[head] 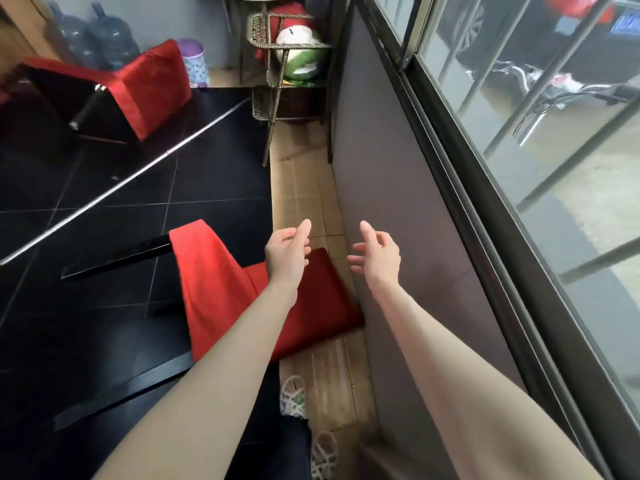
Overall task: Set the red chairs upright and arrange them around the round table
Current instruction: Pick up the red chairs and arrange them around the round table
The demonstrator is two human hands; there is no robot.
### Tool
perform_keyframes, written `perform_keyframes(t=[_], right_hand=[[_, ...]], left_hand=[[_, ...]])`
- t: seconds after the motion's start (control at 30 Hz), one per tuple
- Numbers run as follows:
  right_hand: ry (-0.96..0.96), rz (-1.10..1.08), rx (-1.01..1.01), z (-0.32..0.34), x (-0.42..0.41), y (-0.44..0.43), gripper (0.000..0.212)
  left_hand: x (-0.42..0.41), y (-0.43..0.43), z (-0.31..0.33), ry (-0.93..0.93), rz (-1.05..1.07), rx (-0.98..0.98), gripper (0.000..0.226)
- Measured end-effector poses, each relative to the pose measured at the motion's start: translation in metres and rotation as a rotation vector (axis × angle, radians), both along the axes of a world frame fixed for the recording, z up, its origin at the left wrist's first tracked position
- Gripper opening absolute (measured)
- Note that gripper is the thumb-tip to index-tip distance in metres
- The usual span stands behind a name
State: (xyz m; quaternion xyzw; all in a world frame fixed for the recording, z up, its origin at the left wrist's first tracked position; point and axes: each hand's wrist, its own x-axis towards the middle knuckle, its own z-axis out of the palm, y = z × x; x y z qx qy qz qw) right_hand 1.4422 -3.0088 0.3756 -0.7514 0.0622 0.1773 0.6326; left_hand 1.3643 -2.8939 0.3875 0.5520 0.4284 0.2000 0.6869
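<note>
A red upholstered chair with black legs (214, 282) lies tipped over on the dark tiled floor (104, 202), one cushioned corner reaching the tan strip beside the grey wall panel (398, 185). The left hand (287, 254) and right hand (379, 258) hover just above that corner, apart from each other, fingers (305, 227) loosely spread and released, grasping nothing. A second red chair (152, 81) lies overturned well beyond, near a wicker rack (287, 46).

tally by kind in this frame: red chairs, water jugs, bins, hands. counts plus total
red chairs: 2, both tipped over
water jugs: 2
bin: 1
hands: 2, left, right
total: 7
</note>
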Motion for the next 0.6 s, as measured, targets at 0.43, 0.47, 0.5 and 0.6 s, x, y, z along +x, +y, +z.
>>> perform_keyframes(t=[0.43,0.47,0.5,0.6], right_hand=[[0.179,0.007,-0.126,-0.123,0.088,0.069,0.024],[0.193,0.007,-0.138,-0.132,0.092,0.069,0.024],[0.206,0.006,-0.154,-0.149,0.1,0.073,0.024],[0.237,0.021,-0.197,-0.184,0.112,0.078,0.024]], left_hand=[[0.078,0.069,-0.131,0.214,0.002,-0.183,0.02],[0.08,0.071,-0.14,0.226,0.0,-0.193,0.019],[0.087,0.075,-0.157,0.244,0.003,-0.208,0.018],[0.098,0.081,-0.191,0.283,-0.001,-0.247,0.019]])
